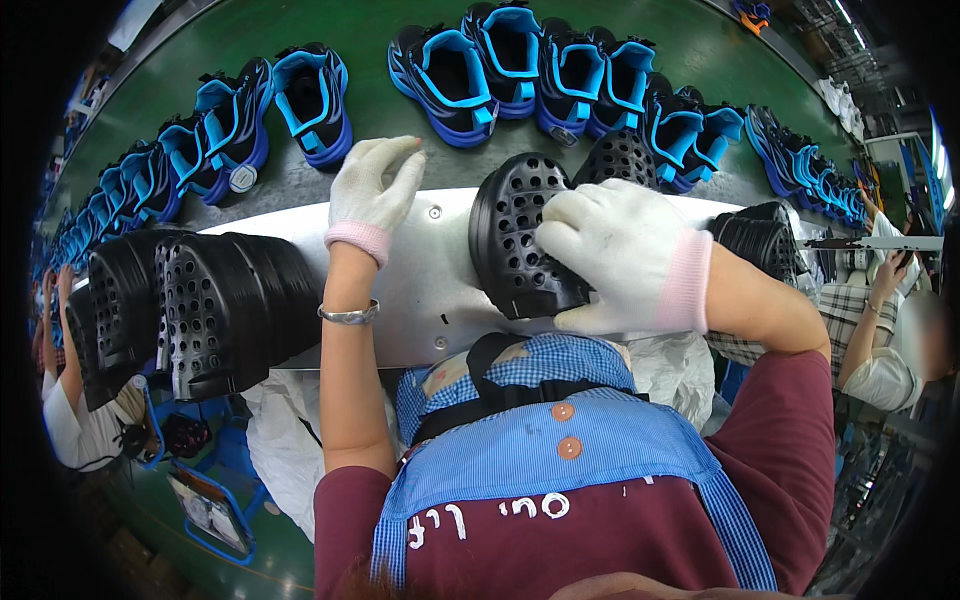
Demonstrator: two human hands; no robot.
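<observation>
One black perforated form (505,232), partly hidden — right hand (630,255) gripping it

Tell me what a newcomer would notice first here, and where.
Probably the black sneakers with bright blue linings and soles, lined up across the top. Next, just right of centre, the right hand in a white, pink-cuffed glove, gripping a black, perforated, plastic-looking shoe form, while similar black forms are grouped at left.

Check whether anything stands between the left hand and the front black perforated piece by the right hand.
Nothing visible does: the silver metal plate shows between the left hand and the front black perforated piece. The right hand overlaps the piece's right side.
</observation>
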